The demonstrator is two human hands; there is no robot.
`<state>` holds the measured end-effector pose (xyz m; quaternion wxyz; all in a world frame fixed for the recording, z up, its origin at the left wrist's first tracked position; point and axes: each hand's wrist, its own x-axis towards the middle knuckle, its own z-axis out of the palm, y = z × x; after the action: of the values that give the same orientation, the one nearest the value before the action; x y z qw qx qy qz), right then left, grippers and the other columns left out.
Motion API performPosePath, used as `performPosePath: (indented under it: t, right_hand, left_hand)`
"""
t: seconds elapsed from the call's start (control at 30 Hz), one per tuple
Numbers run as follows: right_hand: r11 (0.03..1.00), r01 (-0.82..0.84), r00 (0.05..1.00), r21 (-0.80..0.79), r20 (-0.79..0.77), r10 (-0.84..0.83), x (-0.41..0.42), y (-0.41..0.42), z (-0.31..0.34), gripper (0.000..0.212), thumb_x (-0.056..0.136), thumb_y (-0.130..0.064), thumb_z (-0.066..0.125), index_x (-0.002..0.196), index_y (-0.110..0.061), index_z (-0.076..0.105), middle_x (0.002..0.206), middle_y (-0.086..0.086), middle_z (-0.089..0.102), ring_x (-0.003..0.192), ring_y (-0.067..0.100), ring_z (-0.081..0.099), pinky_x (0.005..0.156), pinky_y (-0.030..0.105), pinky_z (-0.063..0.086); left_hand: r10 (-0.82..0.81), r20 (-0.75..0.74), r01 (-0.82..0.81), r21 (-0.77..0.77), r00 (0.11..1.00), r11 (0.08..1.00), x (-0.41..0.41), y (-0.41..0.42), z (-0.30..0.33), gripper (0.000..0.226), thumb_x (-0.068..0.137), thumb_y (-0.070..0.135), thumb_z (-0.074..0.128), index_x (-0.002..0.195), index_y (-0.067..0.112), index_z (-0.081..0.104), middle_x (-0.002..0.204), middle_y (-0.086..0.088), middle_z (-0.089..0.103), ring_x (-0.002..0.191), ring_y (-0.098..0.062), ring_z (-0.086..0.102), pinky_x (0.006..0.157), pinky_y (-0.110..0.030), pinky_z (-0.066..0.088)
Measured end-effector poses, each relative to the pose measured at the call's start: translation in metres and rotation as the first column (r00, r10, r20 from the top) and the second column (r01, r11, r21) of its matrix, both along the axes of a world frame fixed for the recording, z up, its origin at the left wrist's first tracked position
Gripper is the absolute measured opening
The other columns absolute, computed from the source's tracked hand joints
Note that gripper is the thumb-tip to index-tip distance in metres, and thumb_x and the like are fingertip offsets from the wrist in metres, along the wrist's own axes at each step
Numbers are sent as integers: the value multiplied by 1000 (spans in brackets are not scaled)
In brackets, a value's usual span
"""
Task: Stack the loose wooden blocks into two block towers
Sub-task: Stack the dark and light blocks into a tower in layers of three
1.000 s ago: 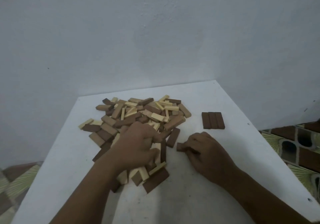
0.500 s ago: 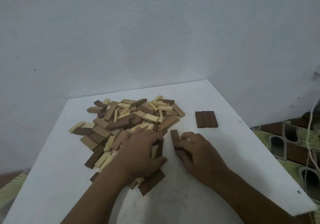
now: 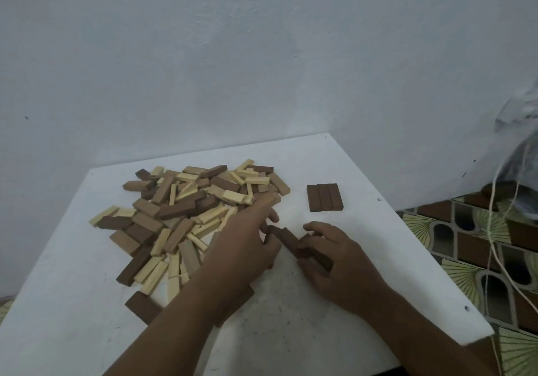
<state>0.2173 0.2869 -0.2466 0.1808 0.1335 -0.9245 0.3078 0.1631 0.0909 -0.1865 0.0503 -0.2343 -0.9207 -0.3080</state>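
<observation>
The fingers of the right hand (image 3: pixel 337 262) curl around smooth dark brown blocks (image 3: pixel 294 243), and the left hand (image 3: pixel 247 244) pinches their other end. These long blocks sit on the flat white table (image 3: pixel 364 230), between the messy block pile (image 3: pixel 189 209) and three dark blocks (image 3: pixel 324 197) laid side by side. Half a second ago the left hand lay on the pile.

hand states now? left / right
Left hand: fingers touch the far end of the dark brown block; its grip cannot be told.
Right hand: grips dark brown blocks.
</observation>
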Motion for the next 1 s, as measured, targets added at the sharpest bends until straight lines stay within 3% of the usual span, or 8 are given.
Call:
performPosePath:
  t: [0.17, 0.3, 0.43, 0.57, 0.63, 0.73, 0.8, 1.0]
  right_hand:
    - [999, 9, 999, -40, -33, -10, 0, 2, 2, 27, 81, -34, 64, 102, -19, 68, 122, -1, 62, 116, 13, 54, 97, 25, 46]
    - [999, 10, 1000, -36, -27, -11, -1, 3, 1, 27, 79, -32, 67, 103, -21, 68, 122, -3, 60, 115, 10, 52, 96, 22, 45]
    - [999, -11, 1000, -42, -19, 10, -2, 4, 1, 27, 78, -27, 71, 104, -22, 67, 120, -4, 62, 112, 4, 52, 98, 5, 33]
    - [998, -48, 997, -32, -61, 46, -4, 5, 1, 26, 76, -24, 72, 102, -19, 67, 114, -3, 64, 110, 4, 53, 100, 11, 37]
    - [996, -64, 996, -55, -69, 60, -4, 7, 1, 24, 75, -23, 71, 99, -19, 66, 111, -3, 66, 108, 2, 52, 100, 13, 39]
    - [995, -78, 996, -58, -39, 76, -5, 8, 1, 18, 78, -23, 70, 95, -19, 68, 106, -4, 68, 101, -1, 54, 98, 12, 41]
    - [996, -78, 997, -46, -6, 78, -5, 8, -1, 17, 82, -30, 65, 95, -20, 71, 103, -5, 70, 96, 0, 57, 96, 9, 41]
    - [998, -53, 997, -33, 49, 55, -7, 9, -3, 19, 85, -29, 64, 95, -17, 75, 104, -2, 72, 97, 6, 59, 96, 2, 34]
  left_hand:
    - [128, 44, -126, -44, 991, 991, 8, 12, -2, 13, 94, 27, 59, 105, 28, 64, 95, 16, 58, 78, -3, 50, 59, -5, 31]
    - [161, 58, -151, -145, 985, 978, 5, 12, -1, 14, 93, 33, 60, 102, 22, 64, 93, 7, 61, 82, -8, 50, 59, -17, 31]
    - [156, 65, -137, -234, 986, 962, 2, 14, -2, 18, 92, 40, 61, 100, 24, 62, 93, 5, 62, 88, -12, 55, 58, -20, 31]
    - [133, 107, -110, -198, 985, 974, -2, 17, -6, 24, 91, 35, 65, 112, 24, 63, 109, 5, 62, 106, -16, 56, 83, -26, 44]
    - [59, 96, -43, -161, 994, 986, -4, 17, -5, 30, 91, 26, 65, 121, 25, 64, 121, 6, 62, 114, -15, 54, 97, -26, 41]
    - [-67, 117, 84, -151, 991, 985, -6, 17, 0, 27, 95, 13, 59, 117, 22, 70, 118, 5, 67, 92, -9, 53, 78, -7, 34]
    - [-91, 146, 111, -138, 985, 984, -8, 17, 1, 29, 97, 11, 55, 119, 22, 70, 119, 5, 68, 88, -6, 49, 71, -3, 32]
    - [-80, 166, 99, -108, 983, 989, -11, 14, -3, 30, 96, 15, 57, 123, 23, 67, 123, 6, 66, 101, -9, 57, 86, -9, 34]
